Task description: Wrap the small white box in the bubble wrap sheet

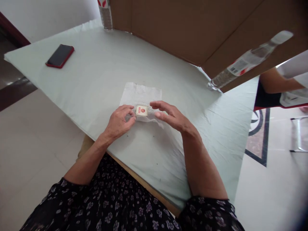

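A small cream-coloured box with red print (141,110) lies on a sheet of thin white paper or tissue (141,92), which is spread on the cloth-covered table. Just left of the box is my left hand (121,121), its fingers curved and apart, with the tips close to the box's side. On the other side, my right hand (170,114) hovers with thumb and fingers spread, a small gap away from the box. Neither hand grips anything. Part of the tissue's near edge lies beneath my hands.
A phone in a red case (60,56) rests at the table's far left. Brown cardboard (163,29) stands along the back, with a clear plastic bottle (247,62) at its right and another bottle (106,16) at its left. Another person's arm (279,83) shows at the right.
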### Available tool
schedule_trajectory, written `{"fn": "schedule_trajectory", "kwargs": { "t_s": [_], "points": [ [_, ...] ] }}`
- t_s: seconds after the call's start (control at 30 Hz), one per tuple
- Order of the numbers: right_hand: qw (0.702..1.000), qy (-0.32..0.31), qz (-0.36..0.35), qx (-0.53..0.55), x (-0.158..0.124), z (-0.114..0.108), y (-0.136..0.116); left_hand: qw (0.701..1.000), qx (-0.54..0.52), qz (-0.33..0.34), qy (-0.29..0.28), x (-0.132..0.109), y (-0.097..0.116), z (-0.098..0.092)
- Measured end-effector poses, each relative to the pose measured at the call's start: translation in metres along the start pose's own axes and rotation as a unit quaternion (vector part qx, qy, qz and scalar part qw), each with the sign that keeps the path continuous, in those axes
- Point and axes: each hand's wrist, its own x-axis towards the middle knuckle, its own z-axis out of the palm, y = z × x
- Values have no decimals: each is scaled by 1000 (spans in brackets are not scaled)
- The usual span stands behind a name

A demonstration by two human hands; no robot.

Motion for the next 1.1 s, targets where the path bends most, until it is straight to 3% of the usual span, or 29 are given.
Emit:
{"fn": "schedule_trajectory", "kwargs": {
  "t_s": [0.23, 0.47, 0.67, 1.1],
  "points": [
    [990, 31, -50, -130, 1, 20, -4, 1000, -9, 1, -20, 7, -6, 1],
    [992, 77, -56, -88, 6, 30, 1, 997, -12, 23, -72, 12, -4, -3],
    [993, 102, -38, -34, 10, 35, 5, 994, -87, -31, -55, 22, -3, 4],
    [989, 140, -46, -15, 11, 45, 8, 986, -160, -57, -5, 28, -7, 11]
  ]
}}
